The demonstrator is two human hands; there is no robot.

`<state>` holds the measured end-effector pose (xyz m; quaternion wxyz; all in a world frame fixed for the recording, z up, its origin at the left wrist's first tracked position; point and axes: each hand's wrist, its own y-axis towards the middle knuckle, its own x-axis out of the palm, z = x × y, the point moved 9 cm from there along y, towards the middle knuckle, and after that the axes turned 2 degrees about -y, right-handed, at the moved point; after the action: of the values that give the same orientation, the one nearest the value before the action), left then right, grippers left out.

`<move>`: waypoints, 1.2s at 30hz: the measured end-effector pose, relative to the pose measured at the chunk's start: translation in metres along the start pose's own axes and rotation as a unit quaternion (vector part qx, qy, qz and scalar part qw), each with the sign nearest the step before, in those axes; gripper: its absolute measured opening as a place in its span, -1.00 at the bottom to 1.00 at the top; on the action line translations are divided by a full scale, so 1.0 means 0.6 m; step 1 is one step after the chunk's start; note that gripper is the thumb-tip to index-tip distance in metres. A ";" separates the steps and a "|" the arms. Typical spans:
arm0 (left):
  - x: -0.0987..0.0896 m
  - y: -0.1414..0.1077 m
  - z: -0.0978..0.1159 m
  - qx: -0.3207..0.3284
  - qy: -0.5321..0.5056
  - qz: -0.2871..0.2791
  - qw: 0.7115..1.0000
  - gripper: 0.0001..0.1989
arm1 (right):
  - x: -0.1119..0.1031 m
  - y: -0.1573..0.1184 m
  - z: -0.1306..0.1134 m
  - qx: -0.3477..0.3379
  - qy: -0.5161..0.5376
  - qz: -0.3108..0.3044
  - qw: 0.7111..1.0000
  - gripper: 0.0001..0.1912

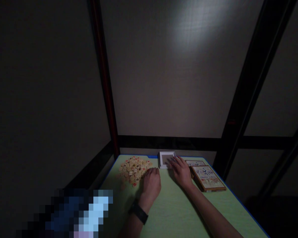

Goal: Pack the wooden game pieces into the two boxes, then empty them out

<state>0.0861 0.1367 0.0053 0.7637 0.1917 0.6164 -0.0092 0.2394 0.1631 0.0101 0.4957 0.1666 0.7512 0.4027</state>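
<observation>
A loose pile of round wooden Chinese chess pieces (131,169) with red and dark characters lies at the far left of the green table. My left hand (152,182), with a dark band on its wrist, is at the right edge of the pile. Its fingers are curled inward, and what they hold, if anything, is hidden. A small white open box (161,162) stands at the table's far edge. Over its right side reaches my right hand (182,172), fingers spread and extended toward the inside. Nothing is visible in that hand; whether it touches the box is unclear.
To the right are a box with a printed Chinese chess cover (208,178) and, behind it, a similar printed cover (195,163). The green table (173,208) has a blue edge and meets a grey panelled wall (169,82). A blurred patch covers the lower left.
</observation>
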 end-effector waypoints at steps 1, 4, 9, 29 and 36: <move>-0.014 -0.008 -0.014 -0.014 0.012 -0.016 1.000 -0.66 | 0.002 -0.001 -0.014 -0.016 0.009 -0.002 1.000 -0.68; -0.058 -0.035 -0.072 -0.077 0.049 -0.013 0.996 -0.75 | 0.019 0.003 -0.053 -0.036 0.022 -0.046 0.998 -0.65; -0.069 -0.077 -0.149 -0.149 0.060 -0.009 0.987 -0.71 | 0.048 0.012 -0.036 0.056 -0.047 -0.129 0.989 -0.64; -0.020 -0.064 -0.179 -0.104 -0.070 0.000 0.992 -0.80 | 0.115 0.006 -0.219 -0.017 0.183 -0.228 0.956 -0.73; -0.027 -0.059 -0.192 -0.100 -0.126 0.026 0.987 -0.73 | 0.108 -0.001 -0.213 -0.020 0.186 -0.209 0.960 -0.77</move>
<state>-0.0344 0.1355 -0.0084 0.8507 0.1280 0.5076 0.0484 0.0981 0.1484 -0.0064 0.4237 -0.0821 0.8401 0.3286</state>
